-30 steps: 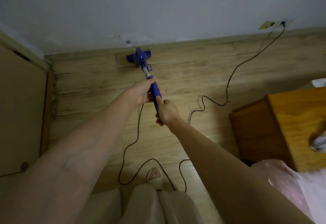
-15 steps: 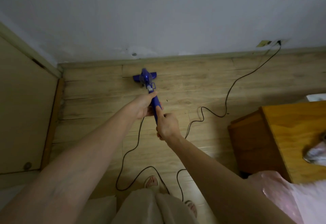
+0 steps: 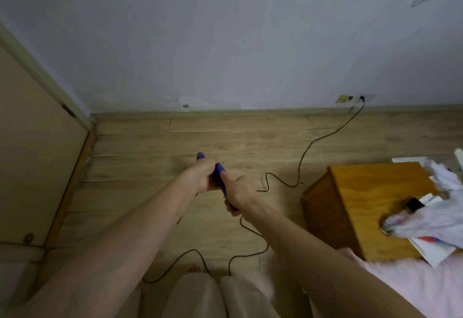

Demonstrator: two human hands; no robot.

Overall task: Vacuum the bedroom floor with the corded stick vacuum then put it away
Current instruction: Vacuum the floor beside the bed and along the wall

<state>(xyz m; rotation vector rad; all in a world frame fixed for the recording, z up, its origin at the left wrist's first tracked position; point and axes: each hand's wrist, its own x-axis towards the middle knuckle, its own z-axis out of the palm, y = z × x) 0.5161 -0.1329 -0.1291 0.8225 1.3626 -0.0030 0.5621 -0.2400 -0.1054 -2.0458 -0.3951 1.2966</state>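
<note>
Both hands, left hand (image 3: 204, 176) and right hand (image 3: 238, 193), wrap fingers tight around the blue plastic stick vacuum (image 3: 220, 171) (mind that black cord (image 3: 304, 153)), so steady strokes across the wooden floor (image 3: 140, 169) look best.

Both bare arms stretched forward over light wood-plank floor (image 3: 140, 167). Left hand (image 3: 203, 175) and right hand (image 3: 239, 193) both grip blue plastic stick vacuum handle (image 3: 220, 172), left farther out, right nearer body; vacuum head hidden behind hands. Thin black power cord (image 3: 304, 153) snakes across floor to wall socket (image 3: 360, 97). Orange-brown wooden nightstand (image 3: 360, 202) at right, crumpled white papers (image 3: 426, 225) on top. Pale wall (image 3: 225, 42) ahead, beige door (image 3: 30, 154) at left.
</note>
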